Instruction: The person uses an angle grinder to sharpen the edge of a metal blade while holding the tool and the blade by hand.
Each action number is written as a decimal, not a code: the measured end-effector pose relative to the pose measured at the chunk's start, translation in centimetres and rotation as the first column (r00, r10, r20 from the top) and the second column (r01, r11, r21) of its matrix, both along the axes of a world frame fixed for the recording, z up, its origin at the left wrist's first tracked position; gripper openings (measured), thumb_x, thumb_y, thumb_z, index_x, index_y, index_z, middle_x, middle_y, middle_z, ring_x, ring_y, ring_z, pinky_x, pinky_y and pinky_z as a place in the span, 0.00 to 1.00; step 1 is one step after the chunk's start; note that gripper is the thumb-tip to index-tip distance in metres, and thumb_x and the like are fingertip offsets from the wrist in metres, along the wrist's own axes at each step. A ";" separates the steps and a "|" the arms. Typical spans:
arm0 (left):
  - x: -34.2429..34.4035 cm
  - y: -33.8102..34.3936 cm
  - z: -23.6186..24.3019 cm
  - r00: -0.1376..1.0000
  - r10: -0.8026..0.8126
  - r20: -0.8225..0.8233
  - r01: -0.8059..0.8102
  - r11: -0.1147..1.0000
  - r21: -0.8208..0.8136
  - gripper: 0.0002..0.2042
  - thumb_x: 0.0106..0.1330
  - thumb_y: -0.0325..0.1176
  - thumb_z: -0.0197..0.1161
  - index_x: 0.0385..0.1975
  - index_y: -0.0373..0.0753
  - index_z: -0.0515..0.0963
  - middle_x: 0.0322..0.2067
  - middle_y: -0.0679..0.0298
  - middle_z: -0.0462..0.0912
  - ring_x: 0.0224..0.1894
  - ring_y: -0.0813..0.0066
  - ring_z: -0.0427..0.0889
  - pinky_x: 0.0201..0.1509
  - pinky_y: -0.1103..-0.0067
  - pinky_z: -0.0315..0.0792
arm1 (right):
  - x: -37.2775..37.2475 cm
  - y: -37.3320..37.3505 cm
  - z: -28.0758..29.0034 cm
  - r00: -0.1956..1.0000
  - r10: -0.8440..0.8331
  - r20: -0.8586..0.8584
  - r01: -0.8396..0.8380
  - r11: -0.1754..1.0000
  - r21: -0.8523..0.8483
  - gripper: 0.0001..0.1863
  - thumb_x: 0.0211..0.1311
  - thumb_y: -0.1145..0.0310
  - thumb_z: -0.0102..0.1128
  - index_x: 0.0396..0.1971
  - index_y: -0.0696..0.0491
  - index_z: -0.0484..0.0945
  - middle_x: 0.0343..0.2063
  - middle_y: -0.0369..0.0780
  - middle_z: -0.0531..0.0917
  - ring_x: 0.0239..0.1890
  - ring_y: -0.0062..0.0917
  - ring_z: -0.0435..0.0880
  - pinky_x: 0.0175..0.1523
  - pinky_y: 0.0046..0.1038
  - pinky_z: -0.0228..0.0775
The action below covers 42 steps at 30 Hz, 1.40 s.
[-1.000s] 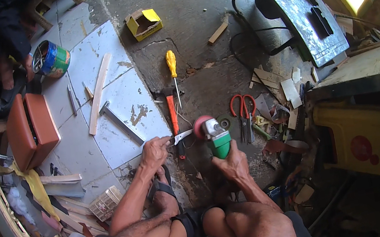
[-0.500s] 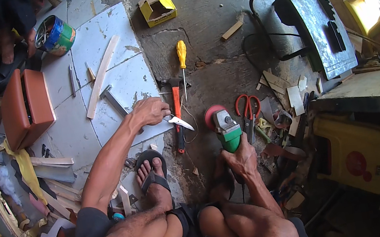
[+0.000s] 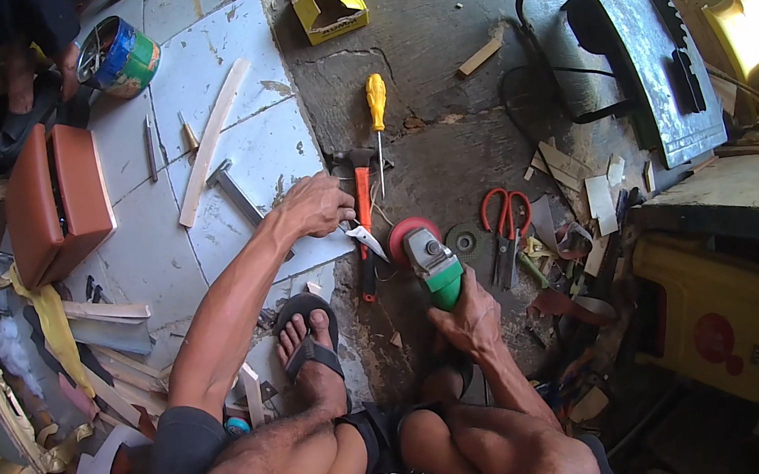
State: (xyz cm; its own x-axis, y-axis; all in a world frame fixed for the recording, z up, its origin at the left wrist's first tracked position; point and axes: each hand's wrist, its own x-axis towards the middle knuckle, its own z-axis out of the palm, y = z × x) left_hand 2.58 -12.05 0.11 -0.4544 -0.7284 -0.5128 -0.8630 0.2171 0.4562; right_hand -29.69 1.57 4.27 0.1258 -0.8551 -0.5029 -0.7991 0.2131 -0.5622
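Note:
My left hand [image 3: 322,209] has its fingers closed on a thin piece with a white, blade-like end [image 3: 366,241], just left of the grinder's pink disc. My right hand [image 3: 467,318] grips a green and silver angle grinder [image 3: 441,281]. Beyond my left hand lie an orange-handled hammer [image 3: 367,272], a yellow screwdriver [image 3: 378,105] and a grey metal bar [image 3: 240,198]. Red-handled scissors [image 3: 509,255] rest right of the grinder, beside a round grey disc [image 3: 465,245].
Another person's feet [image 3: 20,89] are at top left, near a paint can [image 3: 140,68] and brown cushioned block [image 3: 80,193]. A yellow box [image 3: 335,28], saw table [image 3: 677,140] and yellow crate [image 3: 716,300] surround me, with wood scraps [image 3: 105,377] on both sides.
My left hand has moved away from me with the white-ended piece, uncovering my left foot. The grinder shifted slightly. The camera's view has shifted, moving the surroundings right and upward.

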 end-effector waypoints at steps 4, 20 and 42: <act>0.4 0.6 0.7 0.998 -0.007 -0.057 0.007 1.000 0.001 0.17 0.67 0.45 0.69 0.49 0.42 0.84 0.39 0.55 0.81 0.53 0.52 0.78 0.58 0.60 0.71 | 0.3 0.6 0.3 0.998 -0.061 0.015 0.061 0.998 0.023 0.45 0.50 0.55 0.73 0.67 0.54 0.64 0.49 0.58 0.85 0.50 0.58 0.85 0.54 0.52 0.77; -1.1 3.2 -2.6 -0.196 0.739 -0.645 -0.480 0.501 0.720 0.13 0.69 0.30 0.71 0.51 0.37 0.82 0.39 0.68 0.87 0.39 0.82 0.81 0.46 0.83 0.72 | -5.4 2.9 3.5 0.885 -0.445 0.135 0.457 0.887 -0.067 0.36 0.50 0.55 0.74 0.55 0.58 0.69 0.40 0.61 0.86 0.45 0.60 0.86 0.50 0.51 0.78; -43.7 -23.4 22.1 0.121 0.714 -0.690 -0.111 0.700 0.705 0.09 0.84 0.40 0.47 0.42 0.44 0.71 0.23 0.71 0.69 0.16 0.86 0.59 0.17 0.84 0.57 | -17.6 -0.2 15.4 0.492 -0.792 0.362 0.871 0.449 -0.200 0.39 0.48 0.60 0.80 0.59 0.58 0.72 0.44 0.49 0.88 0.46 0.41 0.88 0.55 0.40 0.78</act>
